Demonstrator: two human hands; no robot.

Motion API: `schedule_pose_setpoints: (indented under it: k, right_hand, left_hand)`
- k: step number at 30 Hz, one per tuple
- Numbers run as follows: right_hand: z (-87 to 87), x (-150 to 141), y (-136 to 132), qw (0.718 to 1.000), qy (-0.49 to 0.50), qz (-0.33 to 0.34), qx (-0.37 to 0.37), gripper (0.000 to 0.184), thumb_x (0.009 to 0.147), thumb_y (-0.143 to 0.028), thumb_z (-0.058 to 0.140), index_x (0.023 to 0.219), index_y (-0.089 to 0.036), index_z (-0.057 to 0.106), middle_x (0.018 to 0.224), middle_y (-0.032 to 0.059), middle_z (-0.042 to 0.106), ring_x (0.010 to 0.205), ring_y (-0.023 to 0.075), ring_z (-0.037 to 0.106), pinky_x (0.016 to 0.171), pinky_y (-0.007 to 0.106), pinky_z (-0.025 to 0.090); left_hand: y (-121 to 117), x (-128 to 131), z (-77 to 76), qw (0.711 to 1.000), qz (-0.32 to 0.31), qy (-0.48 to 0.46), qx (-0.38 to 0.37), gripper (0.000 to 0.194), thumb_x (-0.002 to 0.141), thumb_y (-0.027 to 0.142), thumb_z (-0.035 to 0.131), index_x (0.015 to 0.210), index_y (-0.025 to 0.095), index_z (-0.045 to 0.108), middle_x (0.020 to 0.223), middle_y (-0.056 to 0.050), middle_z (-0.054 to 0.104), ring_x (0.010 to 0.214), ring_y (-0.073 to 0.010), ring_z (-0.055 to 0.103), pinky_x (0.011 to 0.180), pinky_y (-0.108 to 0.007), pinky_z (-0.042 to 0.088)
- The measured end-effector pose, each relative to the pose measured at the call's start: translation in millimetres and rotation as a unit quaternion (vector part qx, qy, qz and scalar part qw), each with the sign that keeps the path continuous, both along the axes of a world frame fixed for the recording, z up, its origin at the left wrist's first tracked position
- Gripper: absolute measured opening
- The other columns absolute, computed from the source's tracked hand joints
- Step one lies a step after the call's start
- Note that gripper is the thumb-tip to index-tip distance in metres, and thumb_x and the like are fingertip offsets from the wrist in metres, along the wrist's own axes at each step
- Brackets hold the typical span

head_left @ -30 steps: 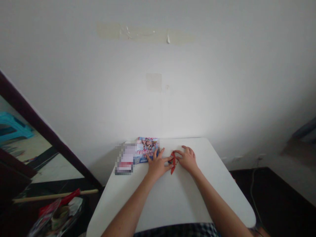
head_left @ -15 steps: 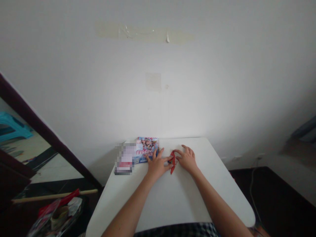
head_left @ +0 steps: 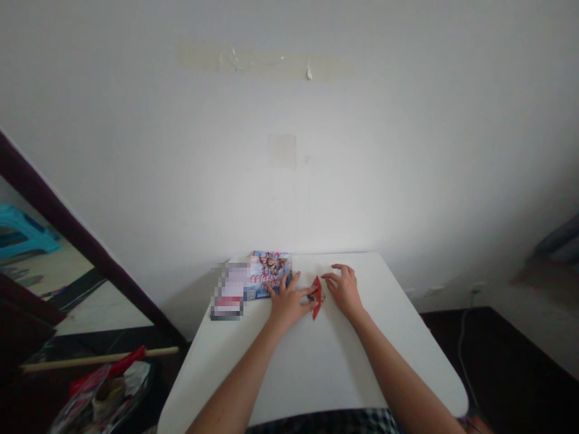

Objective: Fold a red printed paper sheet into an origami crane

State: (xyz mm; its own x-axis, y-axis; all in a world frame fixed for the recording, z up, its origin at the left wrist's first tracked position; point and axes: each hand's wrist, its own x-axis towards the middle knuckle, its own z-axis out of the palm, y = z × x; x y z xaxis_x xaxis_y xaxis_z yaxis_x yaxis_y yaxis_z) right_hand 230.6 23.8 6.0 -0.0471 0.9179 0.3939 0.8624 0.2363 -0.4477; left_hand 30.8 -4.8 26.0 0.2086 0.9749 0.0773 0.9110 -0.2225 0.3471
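A small red piece of folded paper point(head_left: 318, 296), pointed at both ends, lies on the white table point(head_left: 312, 367). My left hand point(head_left: 288, 301) has its thumb and index finger on the paper's left side, holding it. The other left fingers are spread, some over the colourful printed leaflet point(head_left: 266, 265). Just right of the paper, my right hand point(head_left: 344, 290) is raised slightly with its fingers bent and apart. Nothing shows in it, and its fingertips are close to the paper's upper tip. My left fingertips hide part of the paper.
A pixelated, phone-shaped item point(head_left: 230, 292) lies left of the leaflet at the table's edge. Behind the table stands a white wall point(head_left: 384, 150). On the floor at left is a bag-lined bin point(head_left: 108, 395) with a wooden stick point(head_left: 99, 360) across it.
My right hand has let go of the red paper and moved slightly right, its fingers now off the edge. My left hand and the paper have stayed in place.
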Motion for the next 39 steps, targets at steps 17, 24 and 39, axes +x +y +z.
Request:
schedule_pose_setpoints:
  k: [17, 24, 39]
  right_hand:
    - [4.0, -9, 10, 0.998, -0.056, 0.013, -0.015, 0.017, 0.091, -0.035, 0.063, 0.102, -0.033, 0.076, 0.135, 0.0056, 0.052, 0.130, 0.0275, 0.037, 0.110, 0.047, 0.033]
    - [10.4, -9, 9, 0.997, -0.079, 0.012, -0.020, 0.017, 0.091, -0.039, 0.064, 0.101, -0.035, 0.077, 0.136, 0.0045, 0.052, 0.135, 0.0285, 0.033, 0.114, 0.053, 0.025]
    - [24.9, 4, 2, 0.989, -0.110, 0.056, -0.079, 0.022, 0.088, -0.040, 0.069, 0.110, -0.043, 0.073, 0.142, 0.0017, 0.051, 0.142, 0.0283, 0.029, 0.116, 0.059, 0.020]
  left_hand:
    - [3, -1, -3.9, 1.000, 0.003, 0.002, -0.008, 0.047, 0.078, 0.068, 0.063, 0.124, 0.060, 0.060, 0.164, 0.006, 0.030, 0.151, -0.0437, 0.017, 0.107, -0.083, -0.002]
    - [3, -1, -3.5, 1.000, -0.001, 0.001, -0.006, 0.046, 0.078, 0.068, 0.063, 0.123, 0.059, 0.061, 0.164, 0.005, 0.031, 0.150, -0.0439, 0.018, 0.107, -0.083, -0.001]
    - [2, -1, -0.7, 1.000, 0.006, 0.011, -0.011, 0.049, 0.078, 0.068, 0.062, 0.126, 0.057, 0.061, 0.164, 0.003, 0.030, 0.150, -0.0441, 0.018, 0.109, -0.081, -0.001]
